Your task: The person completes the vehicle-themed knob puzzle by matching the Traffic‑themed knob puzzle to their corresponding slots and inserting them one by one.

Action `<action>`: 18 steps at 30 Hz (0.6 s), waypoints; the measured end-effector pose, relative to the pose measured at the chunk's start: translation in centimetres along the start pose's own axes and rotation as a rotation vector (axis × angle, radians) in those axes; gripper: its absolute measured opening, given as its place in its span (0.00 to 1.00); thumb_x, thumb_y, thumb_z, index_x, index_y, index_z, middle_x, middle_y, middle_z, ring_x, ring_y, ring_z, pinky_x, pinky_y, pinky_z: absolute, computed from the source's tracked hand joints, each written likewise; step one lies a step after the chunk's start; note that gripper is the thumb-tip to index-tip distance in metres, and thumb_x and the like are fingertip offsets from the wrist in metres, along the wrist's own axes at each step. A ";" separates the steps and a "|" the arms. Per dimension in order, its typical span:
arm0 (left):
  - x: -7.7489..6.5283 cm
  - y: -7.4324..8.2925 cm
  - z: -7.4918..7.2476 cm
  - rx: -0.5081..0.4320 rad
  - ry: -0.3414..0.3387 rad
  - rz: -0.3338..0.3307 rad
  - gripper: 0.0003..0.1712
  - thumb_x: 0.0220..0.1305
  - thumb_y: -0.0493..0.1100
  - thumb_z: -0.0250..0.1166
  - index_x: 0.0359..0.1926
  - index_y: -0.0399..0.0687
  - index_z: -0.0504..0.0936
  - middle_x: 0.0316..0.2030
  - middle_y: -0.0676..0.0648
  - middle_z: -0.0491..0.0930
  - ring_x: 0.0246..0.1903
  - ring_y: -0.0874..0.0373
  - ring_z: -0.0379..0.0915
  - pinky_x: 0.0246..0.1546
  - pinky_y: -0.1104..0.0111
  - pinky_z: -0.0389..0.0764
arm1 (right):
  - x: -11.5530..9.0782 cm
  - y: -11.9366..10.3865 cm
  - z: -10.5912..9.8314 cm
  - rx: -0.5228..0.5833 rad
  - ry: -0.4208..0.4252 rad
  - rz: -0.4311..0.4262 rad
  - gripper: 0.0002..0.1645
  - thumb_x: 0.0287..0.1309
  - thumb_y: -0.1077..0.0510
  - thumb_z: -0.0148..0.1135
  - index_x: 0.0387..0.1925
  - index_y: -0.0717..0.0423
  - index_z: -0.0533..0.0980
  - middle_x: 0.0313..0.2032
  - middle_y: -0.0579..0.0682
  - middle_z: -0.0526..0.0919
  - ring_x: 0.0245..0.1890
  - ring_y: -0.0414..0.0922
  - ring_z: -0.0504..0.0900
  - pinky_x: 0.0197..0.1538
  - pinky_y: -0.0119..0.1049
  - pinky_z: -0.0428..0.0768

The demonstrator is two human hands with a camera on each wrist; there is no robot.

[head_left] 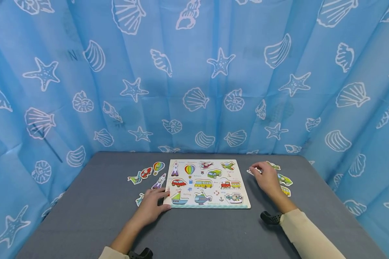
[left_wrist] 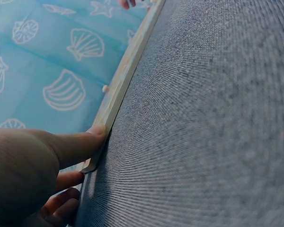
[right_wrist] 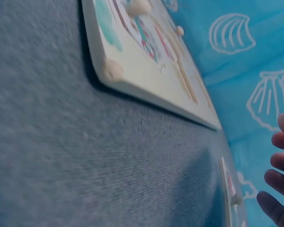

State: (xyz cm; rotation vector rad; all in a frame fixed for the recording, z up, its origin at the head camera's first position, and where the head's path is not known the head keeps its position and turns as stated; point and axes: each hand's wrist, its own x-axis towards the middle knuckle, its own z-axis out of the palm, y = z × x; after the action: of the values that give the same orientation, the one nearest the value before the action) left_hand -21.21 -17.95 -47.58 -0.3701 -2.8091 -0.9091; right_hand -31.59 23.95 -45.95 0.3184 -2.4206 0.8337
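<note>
A wooden puzzle board [head_left: 210, 208] printed with vehicles lies in the middle of the table. My left hand [head_left: 152, 205] holds its near left corner, the thumb [left_wrist: 87, 144] at the front edge and a fingertip at the side. My right hand [head_left: 265, 176] hovers past the board's right side, fingers loosely bent and apart in the right wrist view. Just under it lies a puzzle piece [head_left: 250, 171], partly covered in the head view; its thin edge and a small knob show in the right wrist view.
Left of the board lie a balloon piece [head_left: 159, 167], a red car piece [head_left: 146, 172], a rocket piece [head_left: 159, 181] and others. A green car piece [head_left: 284, 180] and a yellow bus piece [head_left: 285, 191] lie right of my right hand. A blue shell-patterned curtain [head_left: 220, 108] hangs behind.
</note>
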 end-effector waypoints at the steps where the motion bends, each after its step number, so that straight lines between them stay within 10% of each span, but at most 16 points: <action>1: 0.0 0.0 0.0 -0.002 -0.005 -0.005 0.27 0.50 0.43 0.76 0.53 0.42 0.83 0.57 0.40 0.77 0.56 0.40 0.66 0.56 0.46 0.65 | 0.0 0.2 0.0 0.000 -0.004 0.013 0.05 0.58 0.63 0.66 0.34 0.63 0.82 0.35 0.60 0.80 0.39 0.58 0.78 0.40 0.53 0.73; 18: 0.2 0.0 0.1 -0.005 -0.018 -0.028 0.27 0.51 0.43 0.76 0.54 0.43 0.83 0.58 0.42 0.76 0.56 0.41 0.65 0.56 0.47 0.65 | 0.7 3.2 1.3 -0.069 -0.095 0.323 0.13 0.59 0.59 0.64 0.36 0.68 0.80 0.34 0.62 0.80 0.35 0.57 0.76 0.38 0.51 0.72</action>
State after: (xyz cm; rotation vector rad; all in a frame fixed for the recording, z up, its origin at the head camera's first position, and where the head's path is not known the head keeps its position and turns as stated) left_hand -21.37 -17.83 -47.66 -0.3420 -2.8353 -0.9237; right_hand -33.96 25.58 -47.91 -0.0640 -2.6238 0.8852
